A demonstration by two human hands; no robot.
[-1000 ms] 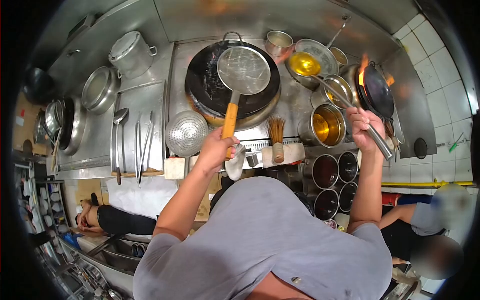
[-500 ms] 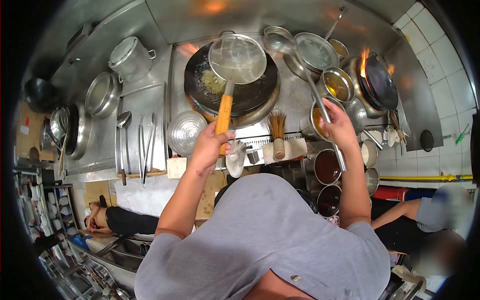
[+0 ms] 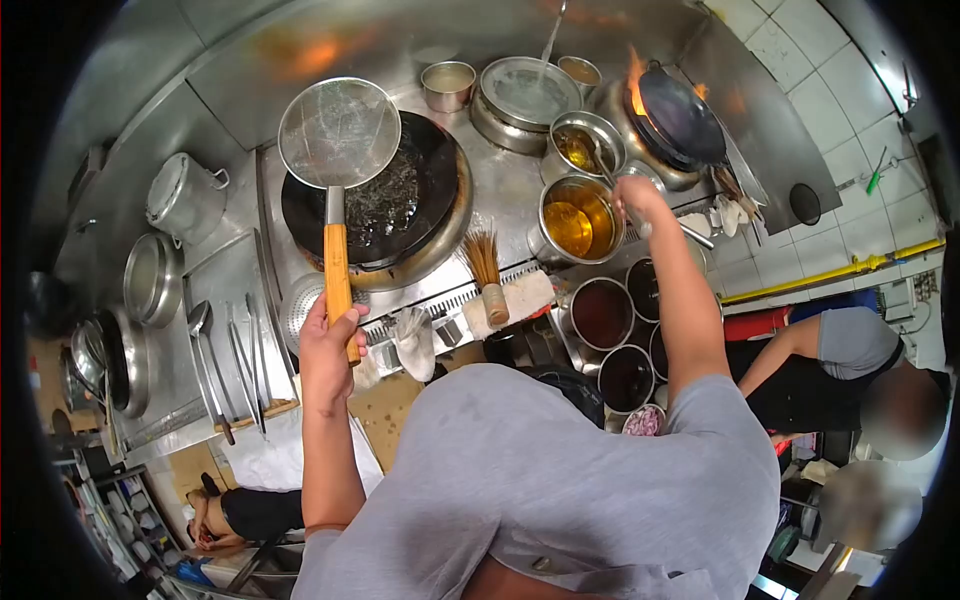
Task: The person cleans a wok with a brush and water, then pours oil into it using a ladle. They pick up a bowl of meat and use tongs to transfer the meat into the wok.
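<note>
My left hand [image 3: 333,345] is closed round the wooden handle of a fine mesh strainer [image 3: 340,132], held up over the left side of a black wok [image 3: 385,200]. Clear, glistening liquid lies in that wok. At the right, my right hand [image 3: 640,203] grips the metal handle of a ladle [image 3: 604,165], its bowl end reaching into a small pot [image 3: 617,140] of golden oil; the bowl itself is hard to make out. Just below that hand stands a larger pot [image 3: 545,232] of golden oil.
A second wok [image 3: 683,118] sits over flames at the right. A bamboo brush [image 3: 483,262] rests on a folded cloth along the front ledge. Pots of dark sauce [image 3: 602,312] stand near my right forearm. A co-worker [image 3: 790,370] is at the right, and a ladle [image 3: 200,322] and tongs lie left.
My view has turned right. The ladle has come down from above the range into the small oil pot. Liquid now pools in the wok, and the strainer has shifted to its left side.
</note>
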